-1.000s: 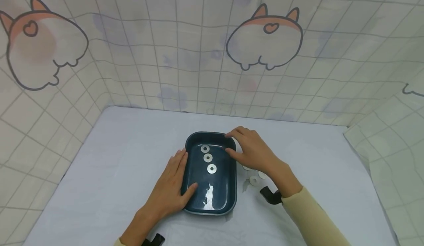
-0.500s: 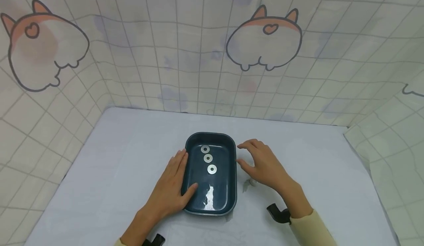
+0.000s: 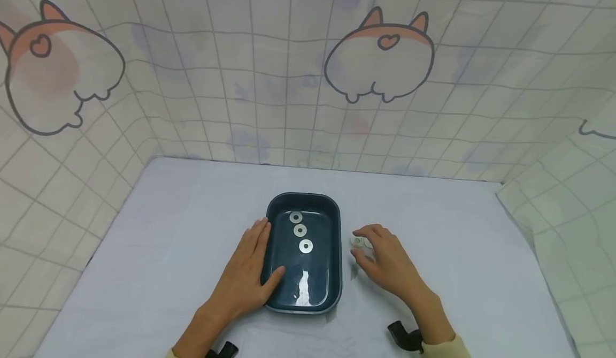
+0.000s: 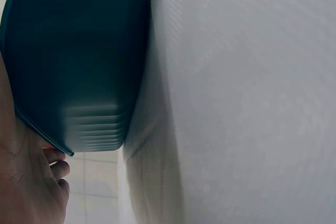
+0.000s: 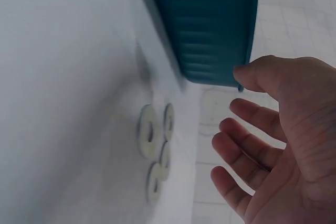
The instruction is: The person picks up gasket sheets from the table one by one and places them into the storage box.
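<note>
A dark blue-green rectangular tray [image 3: 320, 272] stands on the white cloth, with three flat ring washers [image 3: 305, 251] in a slanting row on its floor. Along its left side lies my left hand [image 3: 245, 269], fingers straight against the outside and thumb over the rim. My right hand [image 3: 387, 264] hovers right of the tray, thumb and fingers spread apart with nothing between them. Beneath it are several more washers [image 5: 142, 140] on the cloth, partly hidden by the hand in the head view. In the left wrist view the fingers [image 4: 60, 169] show beside the tray's rim.
A white cloth [image 3: 207, 208] covers the table. Behind and at both sides hang tile-patterned curtains [image 3: 269, 106] with cartoon corgi prints. A black curved piece [image 3: 404, 337] is worn at the right wrist, and a similar one [image 3: 223, 350] at the left.
My right hand has moved from over the tray's upper right rim out to the right and nearer me, over the loose washers. The left hand stays on the tray.
</note>
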A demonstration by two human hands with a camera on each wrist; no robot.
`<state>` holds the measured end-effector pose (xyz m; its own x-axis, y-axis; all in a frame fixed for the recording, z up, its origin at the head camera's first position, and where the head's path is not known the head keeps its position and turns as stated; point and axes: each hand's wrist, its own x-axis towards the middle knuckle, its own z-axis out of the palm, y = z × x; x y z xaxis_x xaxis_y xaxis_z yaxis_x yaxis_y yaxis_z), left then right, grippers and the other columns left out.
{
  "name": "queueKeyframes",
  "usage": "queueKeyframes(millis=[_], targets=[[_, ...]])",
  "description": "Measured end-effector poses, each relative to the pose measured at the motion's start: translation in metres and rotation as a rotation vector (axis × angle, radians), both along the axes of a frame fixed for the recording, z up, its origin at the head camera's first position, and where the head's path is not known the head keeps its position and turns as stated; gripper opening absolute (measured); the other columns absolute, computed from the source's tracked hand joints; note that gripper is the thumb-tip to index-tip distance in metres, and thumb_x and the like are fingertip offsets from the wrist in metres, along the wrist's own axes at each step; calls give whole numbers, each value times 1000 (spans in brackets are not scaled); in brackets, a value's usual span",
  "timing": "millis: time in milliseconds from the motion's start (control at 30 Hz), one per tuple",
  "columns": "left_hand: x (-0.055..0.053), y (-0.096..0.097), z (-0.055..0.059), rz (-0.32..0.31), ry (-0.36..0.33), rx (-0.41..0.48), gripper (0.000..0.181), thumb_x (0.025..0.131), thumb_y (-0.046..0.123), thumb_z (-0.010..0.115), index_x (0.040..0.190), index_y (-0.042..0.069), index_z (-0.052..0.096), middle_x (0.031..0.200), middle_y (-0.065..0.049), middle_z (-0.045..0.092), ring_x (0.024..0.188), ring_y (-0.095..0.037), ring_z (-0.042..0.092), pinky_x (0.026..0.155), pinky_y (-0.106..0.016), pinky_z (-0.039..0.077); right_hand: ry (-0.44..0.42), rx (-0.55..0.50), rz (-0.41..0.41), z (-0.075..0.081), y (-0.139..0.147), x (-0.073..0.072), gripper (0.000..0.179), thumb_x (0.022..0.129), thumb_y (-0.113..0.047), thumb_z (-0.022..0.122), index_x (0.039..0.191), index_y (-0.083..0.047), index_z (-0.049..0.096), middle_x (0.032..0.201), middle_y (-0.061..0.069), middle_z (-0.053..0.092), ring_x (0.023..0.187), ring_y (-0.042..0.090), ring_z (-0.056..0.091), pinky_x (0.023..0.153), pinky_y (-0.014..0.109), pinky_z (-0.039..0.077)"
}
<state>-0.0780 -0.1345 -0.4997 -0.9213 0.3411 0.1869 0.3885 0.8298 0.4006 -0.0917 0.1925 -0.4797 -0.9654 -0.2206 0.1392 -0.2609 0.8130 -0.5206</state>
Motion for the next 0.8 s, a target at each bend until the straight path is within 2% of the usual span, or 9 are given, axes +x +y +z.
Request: queueKeyframes(millis=[200, 300, 400, 567, 800], targets=[[0, 0, 0, -4, -2, 8, 92, 99, 47, 64, 169, 6, 21, 179, -7, 18, 167, -26, 21, 134, -15, -10, 15, 36, 0, -16, 2, 9, 36, 91, -20, 83, 125, -12, 72, 123, 7, 70, 110, 24, 65, 93, 45, 59], [0, 1, -1, -3, -2, 7, 92, 99, 48, 64, 169, 6, 21, 179, -7, 18, 167, -26, 21, 134, -15, -10, 24, 65, -10, -21, 2, 14, 34, 89, -20, 84, 121, -12, 74, 117, 6, 71, 99, 18, 61, 84, 39, 56], [0, 1, -1, -2, 1, 7, 91, 99, 48, 63, 169, 6, 22, 179, -7, 18, 166, -26, 21, 134, -16, -10, 42, 87, -21, -24, 3, 19, 32, 88, -19, 84, 118, -12, 75, 111, 4, 71, 93, 15, 57, 80, 36, 53], [0, 0, -1, -4, 5, 6, 92, 99, 48, 64, 169, 6, 21, 179, -7, 18, 166, -26, 21, 134, -16, -10, 67, 112, -20, -29, 6, 23, 31, 85, -19, 86, 112, -11, 75, 103, 2, 70, 88, 12, 55, 78, 35, 51], [0, 1, 0, -3, -8, 15, 93, 99, 48, 64, 169, 7, 20, 180, -7, 17, 167, -25, 20, 134, -16, -10, 61, 140, -49, -28, 8, 26, 33, 84, -15, 88, 113, -10, 76, 105, 5, 70, 88, 14, 56, 78, 35, 53]])
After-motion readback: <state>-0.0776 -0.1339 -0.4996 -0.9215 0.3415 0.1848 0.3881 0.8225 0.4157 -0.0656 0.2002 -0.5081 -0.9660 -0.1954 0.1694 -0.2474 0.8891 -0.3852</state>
